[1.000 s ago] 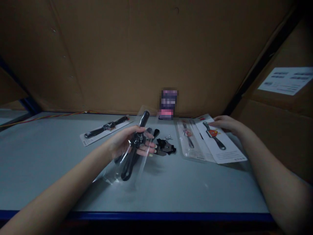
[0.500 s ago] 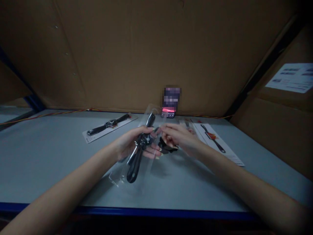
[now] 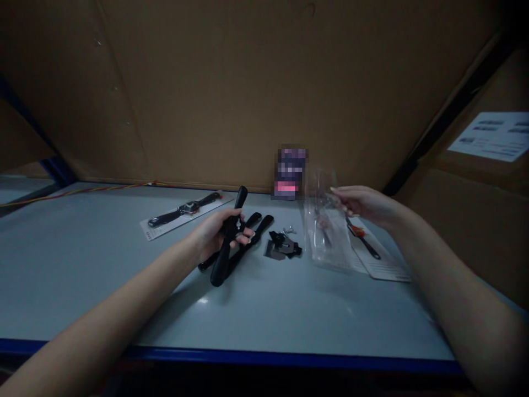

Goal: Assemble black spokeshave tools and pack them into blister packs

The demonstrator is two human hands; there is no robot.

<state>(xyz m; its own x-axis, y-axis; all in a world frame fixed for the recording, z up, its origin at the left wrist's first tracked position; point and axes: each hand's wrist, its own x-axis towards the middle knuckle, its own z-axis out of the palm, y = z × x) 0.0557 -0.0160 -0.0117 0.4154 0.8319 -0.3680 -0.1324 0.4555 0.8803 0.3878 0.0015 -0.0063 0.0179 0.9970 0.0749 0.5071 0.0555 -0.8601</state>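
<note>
Watching those tiny wing screws (image 3: 288,229) just right of the black spokeshave (image 3: 225,256), folks: our left hand (image 3: 217,234) is clamped round it, our right hand (image 3: 363,203) pinches a clear plastic bag (image 3: 320,220) further right, and one careless swing of that bag could scatter them.

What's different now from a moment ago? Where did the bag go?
The right hand pulled the clear plastic bag off the black tool and carried it rightward, above the cards. The left hand kept hold of the tool, now bare. The small black parts and the tool on its card stayed put.
</note>
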